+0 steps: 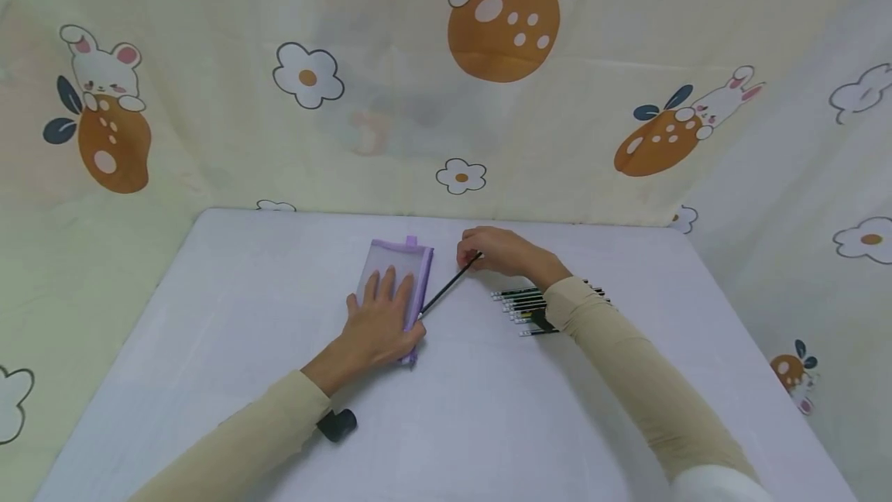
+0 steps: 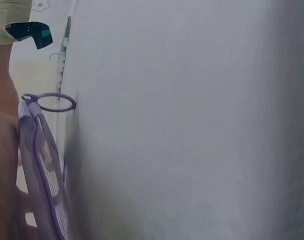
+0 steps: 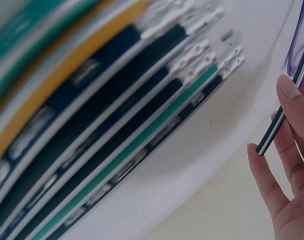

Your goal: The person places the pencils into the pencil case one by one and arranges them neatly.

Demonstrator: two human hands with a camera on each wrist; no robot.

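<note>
A purple mesh zip pouch (image 1: 390, 254) lies on the table. My left hand (image 1: 376, 324) rests on it with straight, spread fingers, its thumb along the zipper side. My right hand (image 1: 498, 250) pinches a dark pencil (image 1: 449, 285) near one end. The pencil slants down and left, its far end at the pouch's zipper side beside my left thumb. Whether that tip is inside the pouch cannot be told. In the left wrist view the pouch's zipper edge (image 2: 41, 165) and a purple ring (image 2: 56, 102) show. The right wrist view shows the pencil (image 3: 277, 125) between thumb and fingers.
Several more pencils (image 1: 519, 300) lie in a row under my right forearm, mostly dark with white ends. A black strap-like piece (image 1: 337, 424) sits by my left sleeve. The white table (image 1: 474, 424) meets a patterned cloth (image 1: 390, 146) at the back.
</note>
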